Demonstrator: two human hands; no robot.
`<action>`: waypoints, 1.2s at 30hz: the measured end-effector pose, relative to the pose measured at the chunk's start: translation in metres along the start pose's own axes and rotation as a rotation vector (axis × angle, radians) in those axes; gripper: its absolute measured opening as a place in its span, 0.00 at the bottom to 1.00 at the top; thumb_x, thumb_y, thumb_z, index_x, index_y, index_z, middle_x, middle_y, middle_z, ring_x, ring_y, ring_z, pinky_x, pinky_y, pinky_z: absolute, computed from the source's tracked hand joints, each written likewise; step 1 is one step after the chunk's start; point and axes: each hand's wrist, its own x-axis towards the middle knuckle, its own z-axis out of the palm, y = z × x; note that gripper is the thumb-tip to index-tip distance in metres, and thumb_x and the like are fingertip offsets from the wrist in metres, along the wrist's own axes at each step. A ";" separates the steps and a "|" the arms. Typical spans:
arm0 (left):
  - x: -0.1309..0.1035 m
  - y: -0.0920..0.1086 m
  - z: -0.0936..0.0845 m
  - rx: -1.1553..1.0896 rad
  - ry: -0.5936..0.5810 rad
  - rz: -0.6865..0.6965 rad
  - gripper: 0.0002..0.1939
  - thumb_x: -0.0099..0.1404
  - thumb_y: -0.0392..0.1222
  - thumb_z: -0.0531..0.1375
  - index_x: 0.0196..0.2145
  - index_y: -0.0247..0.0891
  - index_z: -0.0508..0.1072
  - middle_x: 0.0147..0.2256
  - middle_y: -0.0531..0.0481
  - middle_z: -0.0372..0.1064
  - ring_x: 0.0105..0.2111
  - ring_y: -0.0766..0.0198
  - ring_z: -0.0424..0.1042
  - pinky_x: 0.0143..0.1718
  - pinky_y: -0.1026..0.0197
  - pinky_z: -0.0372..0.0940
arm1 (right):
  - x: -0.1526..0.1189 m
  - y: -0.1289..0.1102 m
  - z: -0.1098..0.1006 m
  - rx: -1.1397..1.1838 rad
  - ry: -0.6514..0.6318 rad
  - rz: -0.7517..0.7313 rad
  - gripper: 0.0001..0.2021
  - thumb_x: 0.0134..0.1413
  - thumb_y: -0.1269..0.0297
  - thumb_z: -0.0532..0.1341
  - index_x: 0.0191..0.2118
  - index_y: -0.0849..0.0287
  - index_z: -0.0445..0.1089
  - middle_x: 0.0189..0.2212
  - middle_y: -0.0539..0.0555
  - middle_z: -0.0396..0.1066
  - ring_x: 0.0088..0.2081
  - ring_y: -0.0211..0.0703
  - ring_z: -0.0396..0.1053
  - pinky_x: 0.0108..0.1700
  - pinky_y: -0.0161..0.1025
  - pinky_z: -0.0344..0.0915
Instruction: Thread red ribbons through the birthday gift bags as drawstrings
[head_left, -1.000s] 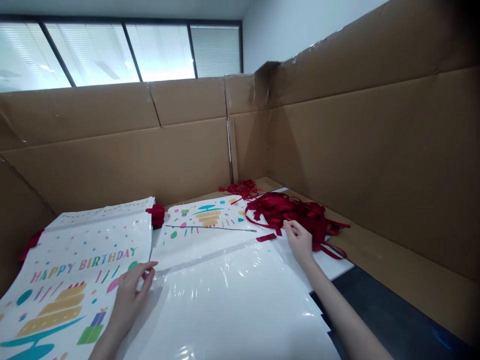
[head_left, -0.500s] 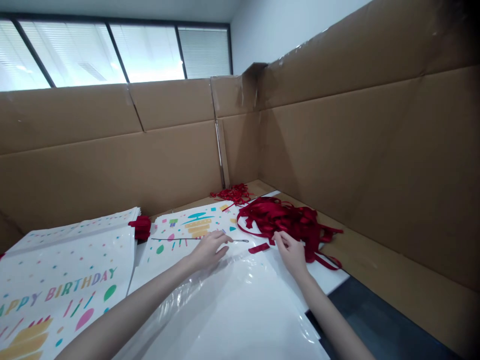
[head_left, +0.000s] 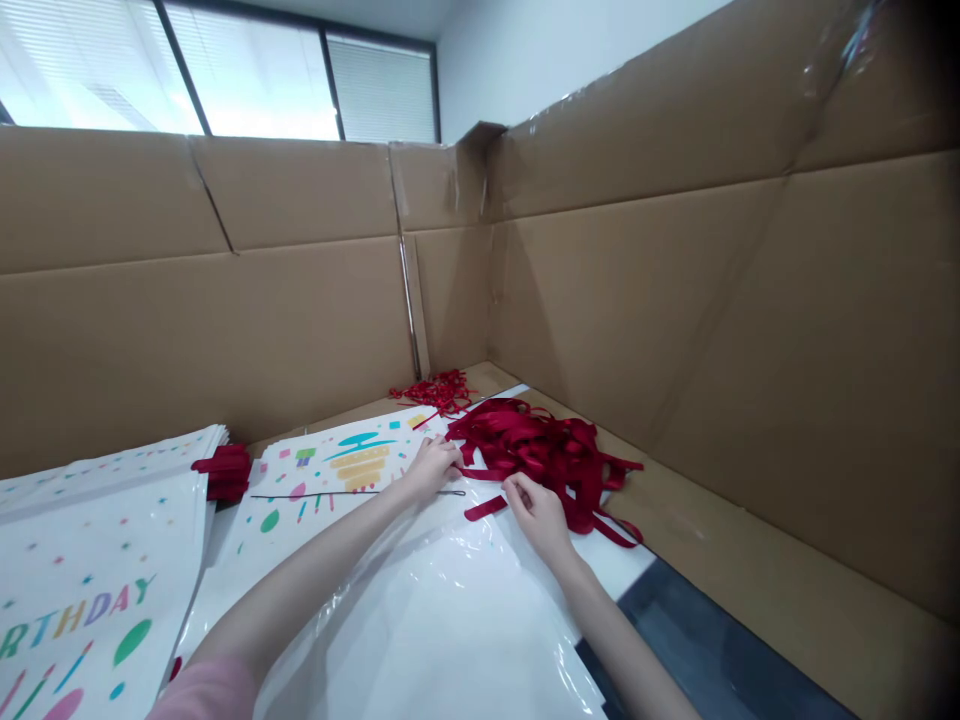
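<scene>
My left hand (head_left: 435,466) is closed at the near edge of a tangled pile of dark red ribbon (head_left: 525,435). Between its fingertips and those of my right hand (head_left: 537,512) runs a short stretch of red ribbon (head_left: 482,474), pinched at both ends. A short cut piece of ribbon (head_left: 485,508) lies just in front of my right fingers. Under my left wrist a long thin dark wire with a looped end (head_left: 315,495) rests across a white printed bag (head_left: 360,466). Clear plastic sheeting (head_left: 420,600) covers white material below my hands.
At left stands a stack of white birthday-print bags (head_left: 97,560) with a bundle of red ribbon (head_left: 225,472) behind its edge. Thin red cords (head_left: 435,390) are heaped in the corner. Tall cardboard walls (head_left: 315,330) enclose the back and right side.
My left hand has moved from above the wire to the ribbon pile and taken a ribbon, now stretched between both hands. The view has turned slightly right.
</scene>
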 end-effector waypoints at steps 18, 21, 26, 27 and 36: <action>0.009 -0.003 -0.140 -0.942 0.535 -0.095 0.12 0.60 0.49 0.59 0.31 0.35 0.69 0.27 0.52 0.68 0.28 0.66 0.67 0.35 0.64 0.61 | 0.001 0.003 0.001 -0.011 0.064 -0.099 0.08 0.56 0.67 0.51 0.34 0.58 0.67 0.34 0.55 0.68 0.40 0.48 0.64 0.44 0.43 0.61; 0.001 -0.004 -0.154 -1.009 0.584 -0.109 0.12 0.59 0.48 0.61 0.31 0.35 0.69 0.27 0.52 0.68 0.28 0.69 0.66 0.33 0.67 0.60 | 0.000 0.003 0.002 0.043 0.088 -0.102 0.08 0.54 0.67 0.51 0.34 0.58 0.68 0.35 0.56 0.69 0.40 0.48 0.65 0.44 0.43 0.61; -0.015 -0.002 -0.162 -1.118 0.497 -0.149 0.11 0.59 0.46 0.61 0.32 0.35 0.68 0.29 0.51 0.68 0.27 0.70 0.65 0.32 0.67 0.60 | 0.009 -0.004 -0.026 0.128 0.156 -0.122 0.08 0.46 0.71 0.52 0.30 0.60 0.68 0.29 0.53 0.70 0.31 0.43 0.66 0.33 0.36 0.61; -0.017 -0.001 -0.162 -1.139 0.483 -0.160 0.11 0.58 0.46 0.61 0.32 0.35 0.68 0.29 0.51 0.68 0.26 0.71 0.65 0.32 0.67 0.60 | 0.013 -0.006 -0.039 0.125 0.122 -0.134 0.07 0.43 0.72 0.52 0.26 0.60 0.67 0.24 0.51 0.68 0.25 0.40 0.63 0.28 0.35 0.59; -0.018 0.005 -0.157 -1.342 0.408 -0.215 0.10 0.60 0.42 0.60 0.27 0.36 0.63 0.25 0.53 0.63 0.24 0.71 0.62 0.28 0.69 0.59 | 0.070 0.002 -0.122 -0.167 0.277 -0.148 0.09 0.45 0.71 0.50 0.23 0.59 0.67 0.21 0.51 0.67 0.25 0.39 0.62 0.29 0.34 0.56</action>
